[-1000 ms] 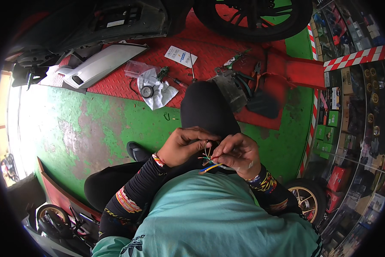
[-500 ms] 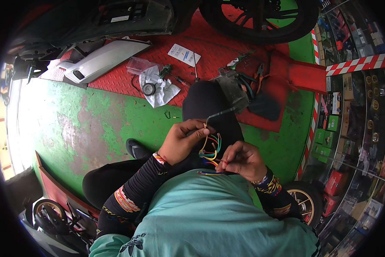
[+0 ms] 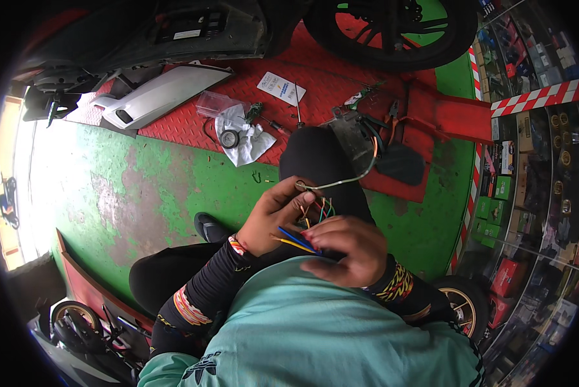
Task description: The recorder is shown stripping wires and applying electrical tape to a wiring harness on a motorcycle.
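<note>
My left hand (image 3: 273, 216) is closed, thumb and fingertips pinching the end of a thin pale strand (image 3: 341, 183). This strand curves up over my dark-clothed knee toward the right, its far end looking orange. My right hand (image 3: 351, 248) is closed on a bunch of coloured wires close to my left fingers, slightly blurred. Blue and yellow wires (image 3: 294, 241) poke out from it to the left, their ends loose. More thin wires, green, red and yellow (image 3: 325, 208), show between the two hands. Where the bunch leads is hidden behind my right hand.
A red treadplate platform (image 3: 173, 119) ahead holds a silver-white panel (image 3: 167, 97), a white cloth (image 3: 254, 143), a printed card (image 3: 280, 88), a screwdriver (image 3: 278, 128) and pliers (image 3: 392, 116). A motorcycle wheel (image 3: 315, 32) stands beyond. Glass shelving (image 3: 528, 193) lines the right.
My right hand has moved left and up toward my left hand, turning its back upward. The blue and yellow wire ends have swung up and left. The pale strand now arcs farther right.
</note>
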Tool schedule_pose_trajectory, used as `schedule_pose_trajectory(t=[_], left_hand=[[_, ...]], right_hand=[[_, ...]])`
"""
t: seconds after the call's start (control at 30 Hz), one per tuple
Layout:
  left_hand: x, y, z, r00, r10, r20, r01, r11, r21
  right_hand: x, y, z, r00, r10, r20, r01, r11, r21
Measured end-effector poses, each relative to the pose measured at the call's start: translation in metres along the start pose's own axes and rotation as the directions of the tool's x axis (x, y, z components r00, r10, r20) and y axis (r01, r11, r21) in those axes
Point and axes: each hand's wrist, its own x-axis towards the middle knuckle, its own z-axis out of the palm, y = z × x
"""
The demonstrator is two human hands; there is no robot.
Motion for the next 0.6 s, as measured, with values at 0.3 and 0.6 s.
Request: schedule_pose_trajectory(t=[0.3, 0.6], left_hand=[[-0.001, -0.003, 0.002, 0.999, 0.035, -0.016, -0.035, 0.999, -0.005], [0.002, -0.01, 0.003, 0.991, 0.089, -0.103, -0.092, 0.996, -0.021]], right_hand=[[-0.031, 0.032, -0.016, 0.9, 0.351, -0.26, -0.308, 0.932, 0.193], [-0.028, 0.02, 0.003, 0.759, 0.63, -0.165, -0.554, 0.758, 0.345]])
